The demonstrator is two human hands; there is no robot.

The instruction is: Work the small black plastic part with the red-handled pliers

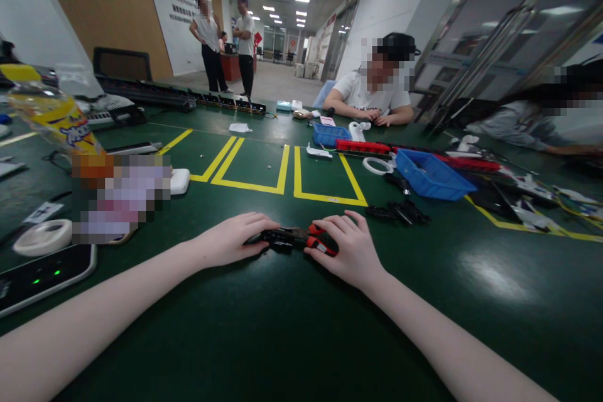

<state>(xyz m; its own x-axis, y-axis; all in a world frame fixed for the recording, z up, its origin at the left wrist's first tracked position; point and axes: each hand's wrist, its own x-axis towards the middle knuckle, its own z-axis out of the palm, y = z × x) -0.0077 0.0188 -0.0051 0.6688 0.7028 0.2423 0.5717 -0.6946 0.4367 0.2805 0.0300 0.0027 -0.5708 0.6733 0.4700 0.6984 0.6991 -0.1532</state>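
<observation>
My left hand [230, 240] pinches a small black part [279, 239] low over the green table, its fingers closed on the left end. In my right hand [352, 250] is a pair of red-handled pliers [322, 246], fingers wrapped around the grips. The dark metal jaws point left and meet the black part; whether they bite into it I cannot tell. Just beyond my right hand lies a heap of black pieces [400, 212] on the table.
Blue bins [431, 176] and a white tape roll [377, 166] stand at the right. Yellow tape outlines [249, 186] mark the table ahead. At the left are a drink bottle [56, 119], another tape roll [43, 237] and a black device [47, 276]. A person [377, 88] sits opposite.
</observation>
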